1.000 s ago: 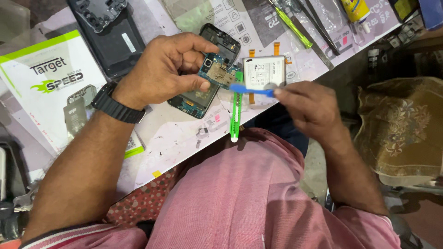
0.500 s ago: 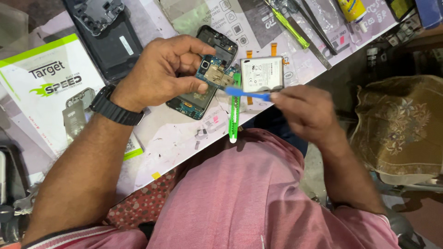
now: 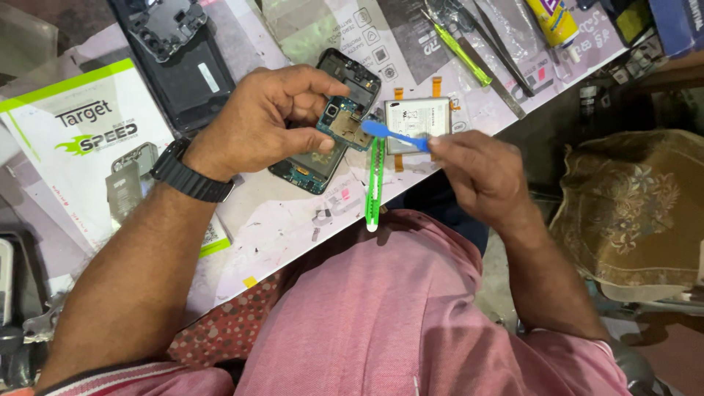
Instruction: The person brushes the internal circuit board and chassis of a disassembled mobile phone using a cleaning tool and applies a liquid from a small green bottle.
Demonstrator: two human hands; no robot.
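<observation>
1. The opened phone (image 3: pixel 323 147) lies on the surface (image 3: pixel 279 220), tilted up under the left hand (image 3: pixel 257 121); its fingers grasp the small board (image 3: pixel 343 125) at the phone's upper end.
2. The right hand (image 3: pixel 480 172) pinches a blue pry tool (image 3: pixel 392 134), tip touching the board's edge.
3. Judged step: prying the board free; next calls for a gentle lever without straining connectors.
4. Just beside: a battery (image 3: pixel 418 121) and a green cutter (image 3: pixel 375 180), close under the tool; farther off, a back cover (image 3: pixel 180 59), tweezers (image 3: pixel 502 51), a glue tube (image 3: pixel 554 22).
</observation>
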